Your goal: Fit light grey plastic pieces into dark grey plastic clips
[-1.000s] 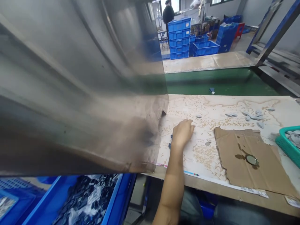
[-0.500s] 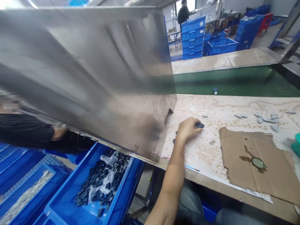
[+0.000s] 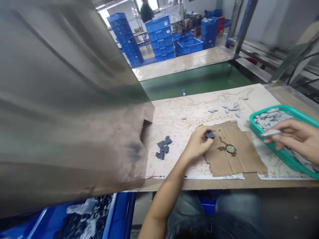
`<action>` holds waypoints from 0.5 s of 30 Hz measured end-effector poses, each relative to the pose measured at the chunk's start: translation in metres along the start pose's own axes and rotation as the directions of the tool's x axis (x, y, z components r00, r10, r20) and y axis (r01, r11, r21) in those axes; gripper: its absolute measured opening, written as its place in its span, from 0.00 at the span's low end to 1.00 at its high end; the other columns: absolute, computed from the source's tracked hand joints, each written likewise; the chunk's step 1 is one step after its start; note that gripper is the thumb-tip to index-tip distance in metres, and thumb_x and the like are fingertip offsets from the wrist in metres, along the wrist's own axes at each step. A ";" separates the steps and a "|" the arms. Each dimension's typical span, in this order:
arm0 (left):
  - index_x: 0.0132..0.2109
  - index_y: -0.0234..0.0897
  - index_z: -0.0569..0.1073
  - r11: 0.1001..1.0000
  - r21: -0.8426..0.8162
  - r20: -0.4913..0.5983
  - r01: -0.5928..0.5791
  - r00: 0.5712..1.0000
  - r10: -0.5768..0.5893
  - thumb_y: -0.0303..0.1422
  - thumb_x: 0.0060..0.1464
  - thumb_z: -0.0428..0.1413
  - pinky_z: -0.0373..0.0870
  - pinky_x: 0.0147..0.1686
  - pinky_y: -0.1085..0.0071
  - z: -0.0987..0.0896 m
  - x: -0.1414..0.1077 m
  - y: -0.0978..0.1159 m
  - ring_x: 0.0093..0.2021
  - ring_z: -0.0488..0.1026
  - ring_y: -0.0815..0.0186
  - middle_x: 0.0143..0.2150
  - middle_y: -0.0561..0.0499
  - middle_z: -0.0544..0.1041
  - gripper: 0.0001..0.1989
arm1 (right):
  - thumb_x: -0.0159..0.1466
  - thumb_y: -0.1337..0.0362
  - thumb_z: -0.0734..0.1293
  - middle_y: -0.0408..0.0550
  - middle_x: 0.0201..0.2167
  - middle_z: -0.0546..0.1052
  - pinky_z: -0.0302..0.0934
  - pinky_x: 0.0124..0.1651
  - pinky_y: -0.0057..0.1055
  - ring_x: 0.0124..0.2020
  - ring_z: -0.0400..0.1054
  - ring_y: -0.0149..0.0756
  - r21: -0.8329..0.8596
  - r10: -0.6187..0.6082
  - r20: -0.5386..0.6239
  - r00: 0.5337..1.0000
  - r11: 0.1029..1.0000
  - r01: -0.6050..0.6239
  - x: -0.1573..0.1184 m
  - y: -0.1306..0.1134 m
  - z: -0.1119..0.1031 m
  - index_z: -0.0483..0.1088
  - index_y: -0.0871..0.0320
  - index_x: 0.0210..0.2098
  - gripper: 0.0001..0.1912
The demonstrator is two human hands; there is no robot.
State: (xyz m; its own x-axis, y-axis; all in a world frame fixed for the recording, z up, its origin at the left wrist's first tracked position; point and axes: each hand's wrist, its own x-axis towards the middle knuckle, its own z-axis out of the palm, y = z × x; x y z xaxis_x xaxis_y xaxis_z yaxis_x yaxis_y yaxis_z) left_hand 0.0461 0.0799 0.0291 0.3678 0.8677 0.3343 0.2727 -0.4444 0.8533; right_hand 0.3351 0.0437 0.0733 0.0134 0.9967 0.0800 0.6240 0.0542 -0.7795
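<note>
My left hand (image 3: 198, 143) is closed on a small dark blue plastic piece (image 3: 210, 134), held over the left edge of a brown cardboard sheet (image 3: 224, 166). Between the fingers of my right hand (image 3: 296, 137) is a thin light grey piece (image 3: 271, 132), above a green basket (image 3: 280, 108) filled with similar grey pieces. On the cardboard lies a small round metal cap (image 3: 230, 148) with wet stains around it. Several dark blue pieces (image 3: 163, 147) are grouped on the printed sheet (image 3: 174, 109) to the left. Loose grey pieces (image 3: 231, 108) lie beyond the cardboard.
A large metal panel (image 3: 74, 99) stands on the left. Under it, a blue crate (image 3: 109, 212) holds dark pieces and clear plastic. Behind the sheet runs a green conveyor belt (image 3: 199, 83) with one small piece (image 3: 183, 92) on it. Stacked blue crates (image 3: 160, 39) and a person (image 3: 147, 12) are farther back.
The view has swung right. My left hand has carried the dark blue piece right to the cardboard. My right hand has come into view with a grey piece, along with most of the green basket.
</note>
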 end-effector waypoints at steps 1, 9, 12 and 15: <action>0.42 0.36 0.73 1.000 0.003 0.032 0.018 0.999 -0.018 0.23 0.49 0.51 0.70 0.47 0.68 0.003 -0.001 0.004 0.46 0.70 0.63 0.44 0.47 0.74 0.13 | 0.42 0.21 0.67 0.50 0.25 0.73 0.65 0.28 0.39 0.23 0.66 0.40 0.098 0.031 0.071 0.997 0.994 -0.038 -0.003 -0.010 0.005 0.67 0.51 0.32 0.40; 0.43 0.37 0.77 0.997 -0.008 0.129 0.078 0.989 -0.076 0.25 0.56 0.53 0.69 0.45 0.70 0.007 -0.009 0.032 0.41 0.70 0.66 0.38 0.50 0.74 0.09 | 0.49 0.26 0.69 0.48 0.25 0.73 0.64 0.30 0.36 0.27 0.68 0.42 0.207 -0.100 0.213 0.972 0.977 0.055 -0.005 -0.054 0.046 0.68 0.52 0.31 0.35; 0.41 0.36 0.78 0.999 -0.024 0.154 0.046 0.987 -0.042 0.27 0.55 0.60 0.69 0.46 0.70 0.013 -0.005 0.031 0.39 0.71 0.66 0.37 0.51 0.76 0.06 | 0.52 0.24 0.65 0.48 0.25 0.71 0.64 0.30 0.37 0.26 0.67 0.41 0.110 -0.177 0.181 0.967 0.981 0.159 -0.006 -0.059 0.050 0.69 0.53 0.30 0.36; 0.40 0.37 0.78 0.998 -0.035 0.190 0.054 0.981 -0.047 0.28 0.58 0.59 0.70 0.47 0.71 0.018 -0.004 0.033 0.40 0.73 0.67 0.38 0.51 0.78 0.04 | 0.54 0.23 0.60 0.48 0.26 0.72 0.64 0.30 0.38 0.26 0.67 0.42 -0.013 -0.236 0.170 0.957 0.970 0.242 -0.005 -0.055 0.053 0.70 0.53 0.30 0.38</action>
State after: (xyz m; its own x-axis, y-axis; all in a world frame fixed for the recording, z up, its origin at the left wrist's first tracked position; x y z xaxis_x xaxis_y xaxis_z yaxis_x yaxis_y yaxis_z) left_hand 0.0695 0.0580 0.0487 0.5168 0.8295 0.2120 0.2611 -0.3885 0.8837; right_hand 0.2590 0.0388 0.0825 -0.2671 0.9511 0.1549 0.6191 0.2925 -0.7288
